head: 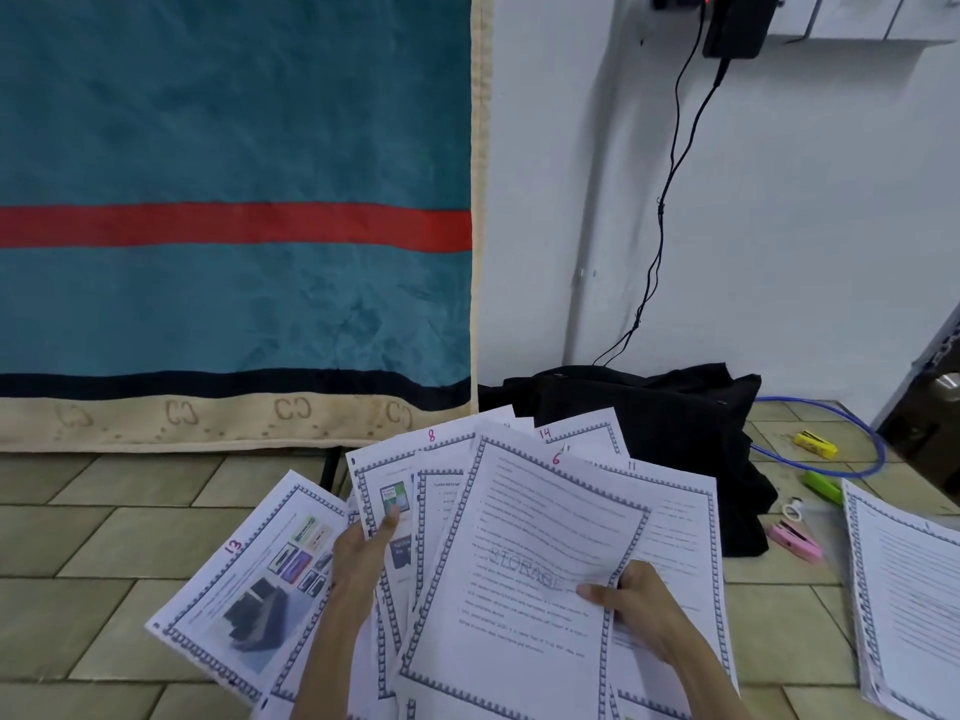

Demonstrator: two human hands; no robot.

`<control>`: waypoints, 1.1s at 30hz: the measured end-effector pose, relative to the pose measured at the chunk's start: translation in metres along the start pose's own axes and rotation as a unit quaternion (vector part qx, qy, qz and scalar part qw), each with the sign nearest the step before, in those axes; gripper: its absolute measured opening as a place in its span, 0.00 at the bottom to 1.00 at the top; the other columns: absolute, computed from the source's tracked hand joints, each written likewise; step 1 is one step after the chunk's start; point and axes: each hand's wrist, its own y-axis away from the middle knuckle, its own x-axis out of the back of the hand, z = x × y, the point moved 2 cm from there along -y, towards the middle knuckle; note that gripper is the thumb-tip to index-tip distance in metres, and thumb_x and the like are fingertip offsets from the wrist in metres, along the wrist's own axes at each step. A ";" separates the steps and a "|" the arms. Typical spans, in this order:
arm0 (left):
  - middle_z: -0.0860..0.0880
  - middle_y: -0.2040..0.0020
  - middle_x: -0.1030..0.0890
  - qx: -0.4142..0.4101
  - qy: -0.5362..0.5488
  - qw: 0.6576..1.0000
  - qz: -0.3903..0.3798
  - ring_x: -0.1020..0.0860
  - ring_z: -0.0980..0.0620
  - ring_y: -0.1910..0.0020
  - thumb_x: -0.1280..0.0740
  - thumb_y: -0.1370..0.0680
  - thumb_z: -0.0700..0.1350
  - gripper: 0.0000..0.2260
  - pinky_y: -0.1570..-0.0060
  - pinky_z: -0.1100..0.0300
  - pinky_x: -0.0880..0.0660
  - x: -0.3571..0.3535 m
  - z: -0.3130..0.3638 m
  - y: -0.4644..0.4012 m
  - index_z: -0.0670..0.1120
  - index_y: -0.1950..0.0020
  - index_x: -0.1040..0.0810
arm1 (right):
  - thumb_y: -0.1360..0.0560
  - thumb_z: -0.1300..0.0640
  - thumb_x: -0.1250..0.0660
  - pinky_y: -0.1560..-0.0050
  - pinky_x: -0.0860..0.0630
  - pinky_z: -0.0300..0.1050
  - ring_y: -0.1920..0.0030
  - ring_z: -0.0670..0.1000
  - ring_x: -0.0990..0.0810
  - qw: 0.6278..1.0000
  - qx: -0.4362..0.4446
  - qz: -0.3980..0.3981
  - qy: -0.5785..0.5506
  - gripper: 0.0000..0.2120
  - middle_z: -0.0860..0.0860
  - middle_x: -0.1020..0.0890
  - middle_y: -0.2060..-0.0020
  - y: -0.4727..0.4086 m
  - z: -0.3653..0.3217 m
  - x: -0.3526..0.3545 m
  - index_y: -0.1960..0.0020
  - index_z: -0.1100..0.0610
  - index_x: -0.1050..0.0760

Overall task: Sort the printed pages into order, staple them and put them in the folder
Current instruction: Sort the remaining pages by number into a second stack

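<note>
I hold a fan of printed pages with blue patterned borders and pink handwritten numbers above the tiled floor. My left hand (363,556) grips the fan at its left, thumb on page 8 (387,470). Page 13 (244,584), with photos, sticks out at the far left. My right hand (631,600) pinches page 6 (524,553), the front text sheet, at its right edge. Pages 14 (582,433) and 11 (675,511) show behind it. A separate stack of pages (906,589) lies on the floor at the right. I see no folder.
A black bag (649,423) sits against the white wall behind the pages, with black cables hanging above it. At the right lie a pink stapler-like item (795,540), a green highlighter (823,485), a yellow item (815,443) and a blue cable loop (862,449). A teal blanket (234,200) hangs at the left.
</note>
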 end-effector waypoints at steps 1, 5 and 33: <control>0.43 0.48 0.18 0.004 0.003 1.000 -0.001 0.20 0.42 0.47 0.33 0.24 0.50 0.13 0.42 0.43 0.26 0.000 0.001 0.001 0.45 0.43 0.21 | 0.30 0.68 0.29 0.52 0.18 0.51 0.52 0.56 0.15 1.000 0.001 0.002 0.007 0.11 0.57 0.14 0.54 0.000 0.000 -0.001 0.47 0.65 0.19; 0.43 0.50 0.17 0.011 0.000 1.000 -0.011 0.19 0.43 0.50 0.34 0.24 0.51 0.11 0.44 0.45 0.24 0.000 0.006 0.002 0.46 0.47 0.20 | 0.30 0.66 0.28 0.46 0.20 0.54 0.50 0.55 0.16 1.000 0.009 -0.003 0.021 0.13 0.54 0.14 0.52 -0.001 0.001 -0.001 0.46 0.62 0.20; 0.44 0.44 0.19 -0.033 -0.124 0.989 -0.067 0.21 0.44 0.43 0.24 0.33 0.42 0.25 0.44 0.50 0.24 -0.012 0.007 0.016 0.42 0.38 0.26 | 0.33 0.60 0.24 0.57 0.27 0.31 0.47 0.46 0.21 0.985 0.069 0.059 0.147 0.24 0.46 0.20 0.47 -0.008 -0.001 -0.049 0.40 0.52 0.28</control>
